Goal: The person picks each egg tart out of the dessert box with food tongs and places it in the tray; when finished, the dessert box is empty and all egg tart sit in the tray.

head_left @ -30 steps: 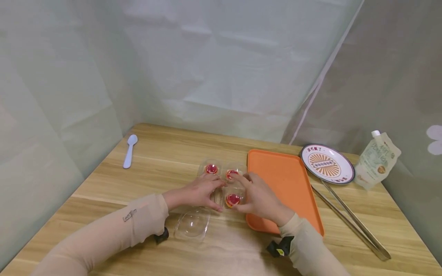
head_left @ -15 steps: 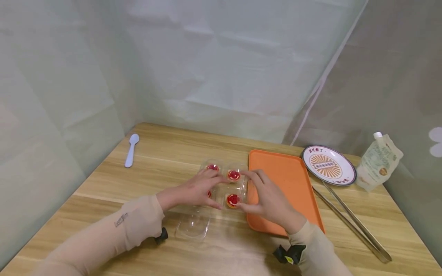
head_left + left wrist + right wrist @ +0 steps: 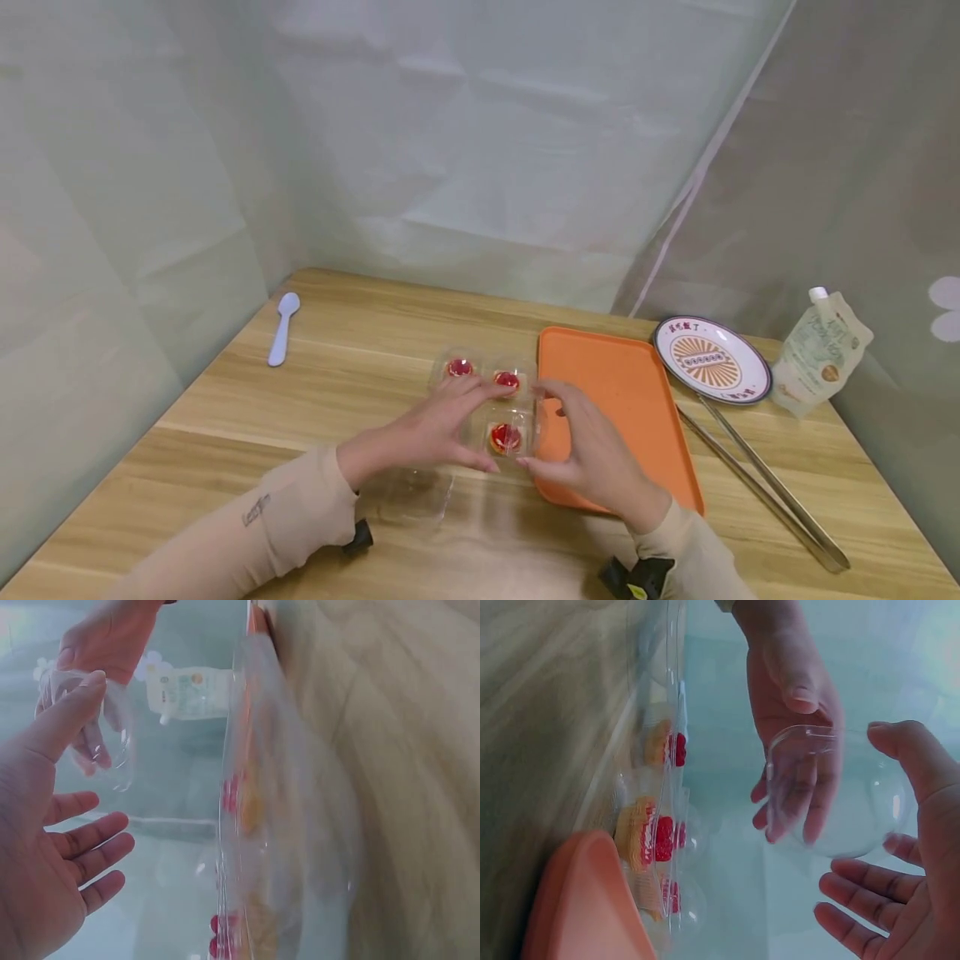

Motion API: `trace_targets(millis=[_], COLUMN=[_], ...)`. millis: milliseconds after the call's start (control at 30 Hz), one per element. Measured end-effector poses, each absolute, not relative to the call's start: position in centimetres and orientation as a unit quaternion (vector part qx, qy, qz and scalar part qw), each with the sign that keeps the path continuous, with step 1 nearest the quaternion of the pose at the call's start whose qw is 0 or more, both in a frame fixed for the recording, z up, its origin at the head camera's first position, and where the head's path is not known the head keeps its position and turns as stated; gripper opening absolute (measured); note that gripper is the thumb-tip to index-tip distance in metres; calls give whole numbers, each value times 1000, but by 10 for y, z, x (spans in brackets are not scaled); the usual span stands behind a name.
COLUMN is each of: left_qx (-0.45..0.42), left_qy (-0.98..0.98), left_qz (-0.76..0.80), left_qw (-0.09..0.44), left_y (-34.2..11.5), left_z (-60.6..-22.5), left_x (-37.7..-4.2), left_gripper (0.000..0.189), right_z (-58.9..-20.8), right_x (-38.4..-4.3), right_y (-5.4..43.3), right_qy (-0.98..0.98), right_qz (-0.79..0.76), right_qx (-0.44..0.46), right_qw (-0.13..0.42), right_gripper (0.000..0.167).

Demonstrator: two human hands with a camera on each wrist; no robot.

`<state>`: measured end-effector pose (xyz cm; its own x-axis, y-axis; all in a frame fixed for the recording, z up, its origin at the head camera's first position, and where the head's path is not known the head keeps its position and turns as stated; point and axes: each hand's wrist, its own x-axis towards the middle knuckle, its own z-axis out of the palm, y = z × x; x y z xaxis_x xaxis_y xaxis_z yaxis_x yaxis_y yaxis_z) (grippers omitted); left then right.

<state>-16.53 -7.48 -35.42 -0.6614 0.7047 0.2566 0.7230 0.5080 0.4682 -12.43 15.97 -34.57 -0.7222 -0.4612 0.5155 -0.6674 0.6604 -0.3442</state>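
Observation:
My right hand [image 3: 600,458] pinches a thin, clear domed plastic lid [image 3: 855,799] between thumb and fingers, raised above a clear plastic container. My left hand [image 3: 427,429] faces it with fingers spread and thumb tip overlapping the lid in the left wrist view. Beneath the hands, the container [image 3: 676,697] holds small red-topped tarts [image 3: 505,437] in separate compartments. Rounded clear covers [image 3: 694,904] stand over some compartments. My left hand hides part of the container in the head view. At its near left lies another clear domed piece [image 3: 420,493].
An orange tray [image 3: 615,392] lies right beside the container. Farther right are metal tongs [image 3: 772,496], a patterned plate [image 3: 712,360] and a spouted pouch [image 3: 821,354]. A pale blue spoon [image 3: 282,329] lies at the far left of the wooden table [image 3: 360,317].
My right hand has drawn back to the right from the tarts, and the clear lid is now raised between the hands. My left hand has shifted slightly nearer the body, its thumb farther right.

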Motion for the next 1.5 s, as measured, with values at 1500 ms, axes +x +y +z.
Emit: trace_targets(millis=[1500], left_qx=[-432], left_qy=[-886], left_qz=[-166], left_qw=[-6], left_y=[-81], left_z=[-371], left_x=[-128], left_gripper=[82], right_z=[-392], right_x=[-95], right_y=[172], right_qy=[-899], right_qz=[241], right_qx=[354], right_qw=[95], right_gripper=[73])
